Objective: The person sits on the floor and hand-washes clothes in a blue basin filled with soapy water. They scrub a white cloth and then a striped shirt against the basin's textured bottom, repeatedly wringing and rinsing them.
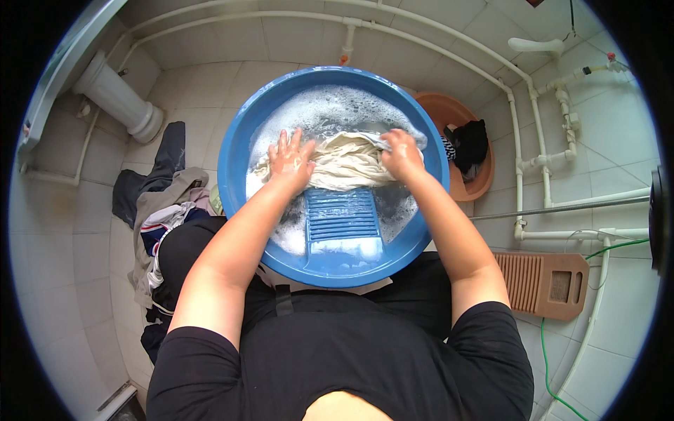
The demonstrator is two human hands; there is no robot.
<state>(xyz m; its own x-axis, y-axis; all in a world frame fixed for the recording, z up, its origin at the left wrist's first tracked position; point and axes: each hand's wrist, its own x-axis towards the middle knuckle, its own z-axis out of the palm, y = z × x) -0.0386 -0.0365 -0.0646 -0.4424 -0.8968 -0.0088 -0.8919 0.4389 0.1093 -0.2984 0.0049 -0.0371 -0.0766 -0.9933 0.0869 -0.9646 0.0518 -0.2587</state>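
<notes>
A wet cream-coloured cloth (347,165) lies bunched in soapy water inside a big blue basin (230,168). Its near edge rests over the top of the ribbed blue washboard (342,214) built into the basin. My left hand (291,163) lies on the cloth's left end, fingers spread and wet with suds. At the opposite end, my right hand (402,154) has its fingers curled over the cloth's edge. White foam (337,102) covers much of the water beyond both hands. The ends of the cloth under my hands are partly hidden.
A heap of clothes (158,203) lies on the tiled floor to the left. Behind the basin at right, an orange tub (481,184) holds dark clothing (469,144). A loose brown washboard (540,284) lies at right, near white wall pipes (518,182) and a green hose (546,358).
</notes>
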